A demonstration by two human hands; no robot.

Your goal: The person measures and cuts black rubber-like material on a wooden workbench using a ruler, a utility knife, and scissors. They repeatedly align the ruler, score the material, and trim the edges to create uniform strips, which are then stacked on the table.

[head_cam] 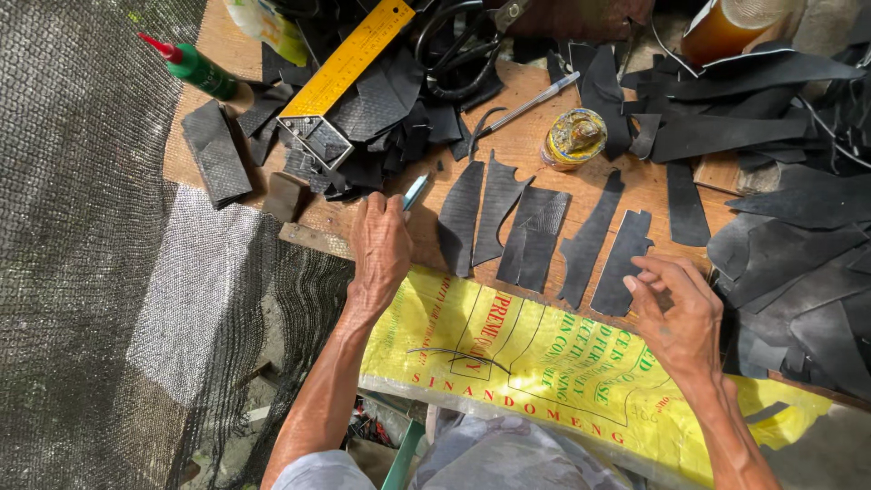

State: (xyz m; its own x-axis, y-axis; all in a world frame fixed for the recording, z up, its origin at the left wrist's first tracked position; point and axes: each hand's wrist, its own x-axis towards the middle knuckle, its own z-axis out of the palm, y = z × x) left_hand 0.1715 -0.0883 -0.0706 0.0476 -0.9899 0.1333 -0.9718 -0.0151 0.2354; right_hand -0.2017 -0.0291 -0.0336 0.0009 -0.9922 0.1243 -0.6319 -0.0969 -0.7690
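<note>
My left hand [381, 243] rests on the wooden board [535, 141] and grips a small pale blue pen-like tool [415, 191] that sticks up past the fingers. Right of it lie several cut black leather pieces [497, 210] in a row on the board. My right hand [676, 313] hovers with fingers curled loosely at the lower edge of the rightmost strips [624, 263], touching or nearly touching one and holding nothing. A yellow printed woven sack [544, 358] covers my lap beneath both hands.
A yellow metal square ruler [345, 68], black scissors [463, 45], a white pen [531, 102], a small round tin [573, 138] and a green glue bottle with red tip [195, 68] lie on the board. Heaps of black leather scraps [789, 227] fill the right. Dark mesh netting [100, 272] hangs left.
</note>
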